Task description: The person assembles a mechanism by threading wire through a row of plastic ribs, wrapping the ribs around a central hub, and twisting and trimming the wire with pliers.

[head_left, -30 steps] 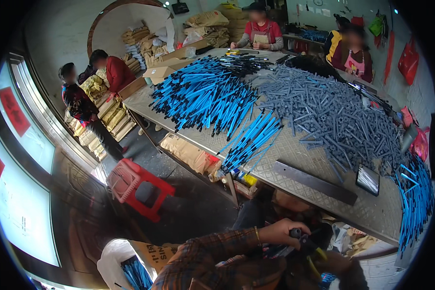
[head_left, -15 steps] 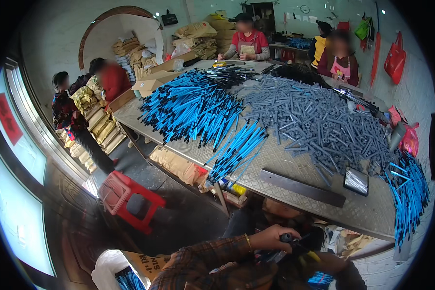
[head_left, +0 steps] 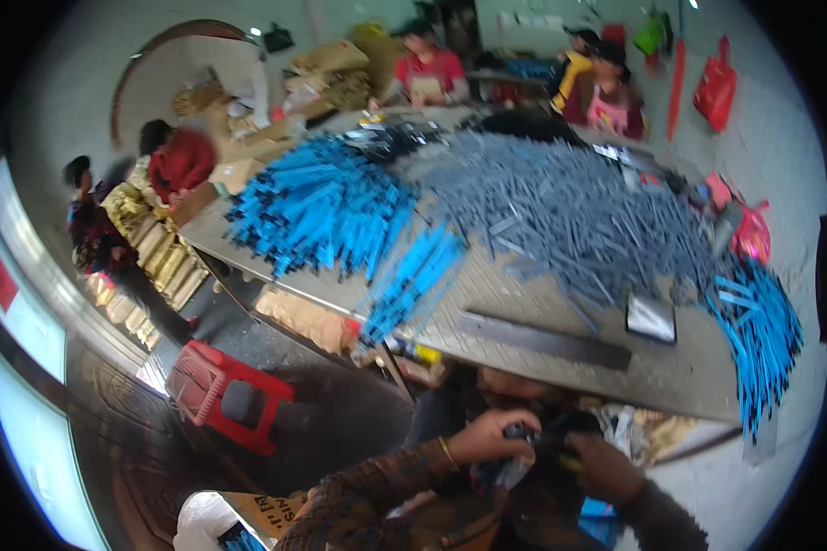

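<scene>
My left hand [head_left: 494, 439], in a plaid sleeve with a yellow bangle at the wrist, is closed around a dark round-ended piece [head_left: 518, 430] low in front of me. My right hand [head_left: 606, 466] is close beside it on the right, fingers curled. A small yellow patch [head_left: 572, 455] shows at its fingertips; blur hides what it belongs to. Both hands are below the near table edge, over my dark lap. On the table [head_left: 515, 298] lie a big heap of thin blue sticks with black ends [head_left: 317, 207] and a heap of grey tubes [head_left: 570, 211].
A dark flat bar [head_left: 544, 341] and a small dark-rimmed tray [head_left: 651, 318] lie near the table's front edge. More blue sticks [head_left: 761, 344] hang over the right corner. A red stool [head_left: 230, 395] stands left. An open carton [head_left: 265, 514] is lower left. Several people are around the table.
The whole view has shifted, so the table and heaps appear farther left and slightly higher. My hands stay together, the left still gripping the dark piece; my right hand shows more clearly.
</scene>
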The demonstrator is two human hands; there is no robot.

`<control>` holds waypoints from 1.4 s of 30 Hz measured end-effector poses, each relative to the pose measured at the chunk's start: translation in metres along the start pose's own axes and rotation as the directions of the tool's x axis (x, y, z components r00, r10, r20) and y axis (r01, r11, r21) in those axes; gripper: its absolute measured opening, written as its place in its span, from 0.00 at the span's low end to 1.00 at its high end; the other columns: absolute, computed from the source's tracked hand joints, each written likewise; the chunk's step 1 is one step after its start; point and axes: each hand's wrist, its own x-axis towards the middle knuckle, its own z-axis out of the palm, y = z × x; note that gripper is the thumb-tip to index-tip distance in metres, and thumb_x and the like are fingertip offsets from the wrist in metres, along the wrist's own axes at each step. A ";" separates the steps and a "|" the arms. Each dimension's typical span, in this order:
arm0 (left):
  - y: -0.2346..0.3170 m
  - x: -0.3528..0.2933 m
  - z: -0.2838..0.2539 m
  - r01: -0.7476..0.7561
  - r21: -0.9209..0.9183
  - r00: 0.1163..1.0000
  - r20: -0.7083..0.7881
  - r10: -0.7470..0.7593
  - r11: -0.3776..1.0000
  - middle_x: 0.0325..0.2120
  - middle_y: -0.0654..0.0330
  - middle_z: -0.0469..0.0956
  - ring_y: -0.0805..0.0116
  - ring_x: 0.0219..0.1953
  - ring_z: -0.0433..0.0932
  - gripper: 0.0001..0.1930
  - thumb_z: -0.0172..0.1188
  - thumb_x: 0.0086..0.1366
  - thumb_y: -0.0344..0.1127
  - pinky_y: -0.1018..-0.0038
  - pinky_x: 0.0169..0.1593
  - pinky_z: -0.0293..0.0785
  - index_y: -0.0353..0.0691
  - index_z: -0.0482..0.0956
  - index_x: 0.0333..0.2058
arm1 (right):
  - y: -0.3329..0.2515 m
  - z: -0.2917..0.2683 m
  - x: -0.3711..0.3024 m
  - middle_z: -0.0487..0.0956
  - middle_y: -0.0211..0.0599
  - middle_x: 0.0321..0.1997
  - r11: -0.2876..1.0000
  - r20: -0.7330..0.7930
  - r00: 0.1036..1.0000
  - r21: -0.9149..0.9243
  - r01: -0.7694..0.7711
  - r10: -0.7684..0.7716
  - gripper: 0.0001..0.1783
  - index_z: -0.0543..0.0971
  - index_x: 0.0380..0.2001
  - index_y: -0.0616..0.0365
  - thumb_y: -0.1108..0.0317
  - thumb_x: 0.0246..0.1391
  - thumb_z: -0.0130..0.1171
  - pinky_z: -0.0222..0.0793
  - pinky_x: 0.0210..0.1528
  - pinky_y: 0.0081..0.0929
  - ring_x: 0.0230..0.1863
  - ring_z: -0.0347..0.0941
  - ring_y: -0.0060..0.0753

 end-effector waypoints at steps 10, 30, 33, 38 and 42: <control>0.016 0.015 -0.012 -0.098 -0.057 0.994 0.038 0.100 0.994 0.36 0.59 0.79 0.72 0.38 0.76 0.23 0.72 0.41 0.30 0.76 0.44 0.69 0.35 0.77 0.39 | 0.031 -0.002 0.011 0.74 0.28 0.32 0.599 0.578 0.811 0.620 -0.507 0.089 0.17 0.69 0.45 0.60 0.58 0.59 0.48 0.71 0.36 0.22 0.35 0.73 0.20; 0.019 0.009 -0.003 0.072 -0.082 0.996 0.055 -0.067 0.994 0.31 0.59 0.79 0.73 0.35 0.76 0.19 0.71 0.45 0.30 0.77 0.41 0.70 0.34 0.78 0.37 | 0.021 -0.034 0.016 0.74 0.32 0.34 0.465 0.696 0.714 0.610 -0.642 0.074 0.15 0.70 0.42 0.59 0.60 0.59 0.50 0.71 0.37 0.22 0.34 0.70 0.19; 0.019 0.002 -0.004 -0.100 0.009 0.995 -0.026 0.100 0.995 0.31 0.60 0.79 0.74 0.35 0.76 0.17 0.70 0.46 0.30 0.77 0.41 0.71 0.34 0.78 0.37 | 0.026 -0.012 0.020 0.75 0.33 0.31 0.780 0.381 0.918 0.605 -0.162 -0.105 0.20 0.70 0.48 0.57 0.54 0.59 0.49 0.69 0.31 0.22 0.33 0.70 0.19; 0.008 0.004 0.003 -0.065 -0.107 0.998 -0.001 0.065 0.992 0.30 0.62 0.79 0.76 0.33 0.76 0.13 0.67 0.51 0.28 0.78 0.40 0.72 0.35 0.78 0.36 | 0.023 0.000 0.015 0.73 0.29 0.28 0.655 0.567 0.815 0.573 -0.493 0.118 0.15 0.71 0.39 0.57 0.57 0.59 0.50 0.68 0.28 0.21 0.26 0.68 0.16; 0.013 -0.003 0.005 0.033 -0.214 0.999 0.025 -0.028 0.976 0.29 0.61 0.79 0.78 0.32 0.76 0.11 0.64 0.54 0.26 0.80 0.38 0.72 0.34 0.77 0.37 | 0.021 0.005 0.011 0.73 0.29 0.25 0.653 0.551 0.828 0.591 -0.473 0.100 0.17 0.70 0.40 0.58 0.55 0.60 0.48 0.69 0.27 0.22 0.23 0.68 0.19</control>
